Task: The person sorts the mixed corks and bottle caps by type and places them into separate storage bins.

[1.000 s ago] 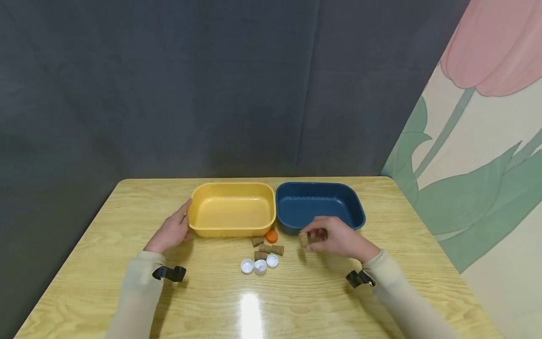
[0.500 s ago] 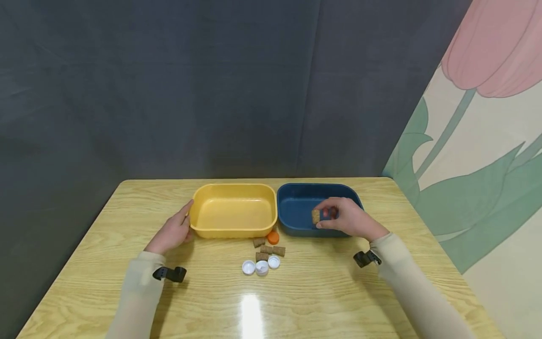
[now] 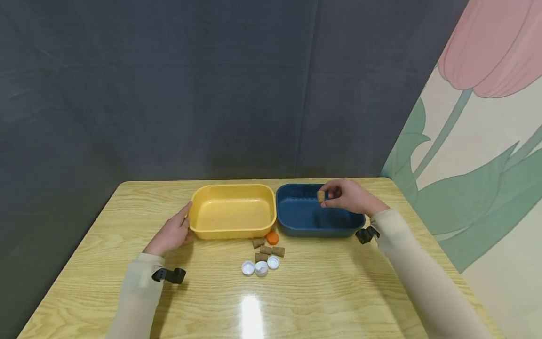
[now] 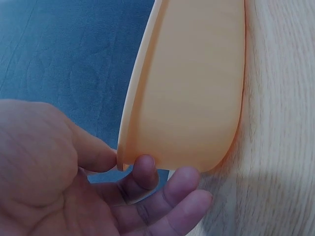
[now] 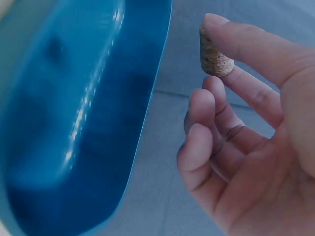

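Clearly, the right hand (image 3: 348, 195) pinches a cork stopper (image 3: 321, 196), its thumb on one side and its index finger on the other, so that the gap between these two is just the stopper's own thickness. Its other fingers bend loosely toward the palm, apart from the stopper. In the head view the stopper appears over the right part of the blue basin (image 3: 319, 233), toward the far wall, held off the basin floor. The left hand (image 3: 171, 230) rests against the left end of the yellow basin (image 3: 232, 234): the thumb tip meets the rim, and the relaxed, slightly bent fingers lie along the outer wall, set a little apart from the thumb.

The two basins stand side by side at the back of the table (image 3: 203, 301), their neighbouring rims touching or nearly so. Just before them, an orange cap (image 3: 272, 238) sits by the corner of the yellow basin, near four more corks (image 3: 278, 252) lying on their sides and three white caps (image 3: 261, 269) in a row. To the right of this cluster, bare wood runs below the right forearm to the table's slanting edge.

The right arm reaches in diagonally, wrist above the near right corner of the blue basin; the left forearm slants inward, palm facing the yellow basin.
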`<state>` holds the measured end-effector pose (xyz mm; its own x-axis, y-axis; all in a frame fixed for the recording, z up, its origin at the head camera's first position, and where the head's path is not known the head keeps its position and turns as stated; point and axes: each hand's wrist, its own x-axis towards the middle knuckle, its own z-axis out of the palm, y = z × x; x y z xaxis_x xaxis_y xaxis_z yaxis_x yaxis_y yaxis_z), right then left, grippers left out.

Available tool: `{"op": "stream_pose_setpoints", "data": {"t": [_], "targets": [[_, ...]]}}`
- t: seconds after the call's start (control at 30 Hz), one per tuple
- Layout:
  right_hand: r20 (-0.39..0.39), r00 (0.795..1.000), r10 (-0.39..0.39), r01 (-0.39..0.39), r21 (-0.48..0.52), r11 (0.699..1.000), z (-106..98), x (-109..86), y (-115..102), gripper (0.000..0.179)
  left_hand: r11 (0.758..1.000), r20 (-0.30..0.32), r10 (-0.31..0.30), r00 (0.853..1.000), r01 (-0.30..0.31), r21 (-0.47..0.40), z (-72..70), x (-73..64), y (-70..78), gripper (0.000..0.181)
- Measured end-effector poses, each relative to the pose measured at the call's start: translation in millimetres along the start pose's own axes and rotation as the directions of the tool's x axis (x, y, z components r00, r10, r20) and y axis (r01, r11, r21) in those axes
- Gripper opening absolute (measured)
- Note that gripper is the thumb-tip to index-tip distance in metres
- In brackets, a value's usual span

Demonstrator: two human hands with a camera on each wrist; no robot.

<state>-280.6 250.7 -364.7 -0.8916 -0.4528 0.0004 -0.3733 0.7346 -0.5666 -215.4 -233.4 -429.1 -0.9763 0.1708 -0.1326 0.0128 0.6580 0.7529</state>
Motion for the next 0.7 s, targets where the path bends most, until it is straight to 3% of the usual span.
{"op": "stream_pose_setpoints", "data": {"t": [0.37,0.7], "targets": [[0.083,0.995,0.063,-0.061,-0.017,0.998,-13.0,18.1,16.8,0.037,1.0,-0.001,-0.024,1.0,0.024,0.012,0.2,1.1,1.3,0.056],[0.211,0.958,0.194,-0.189,-0.048,0.981,-3.0,33.9,29.8,0.04,1.0,0.004,-0.01,1.0,0.01,-0.007,-0.1,-2.8,-3.8,0.056]]}}
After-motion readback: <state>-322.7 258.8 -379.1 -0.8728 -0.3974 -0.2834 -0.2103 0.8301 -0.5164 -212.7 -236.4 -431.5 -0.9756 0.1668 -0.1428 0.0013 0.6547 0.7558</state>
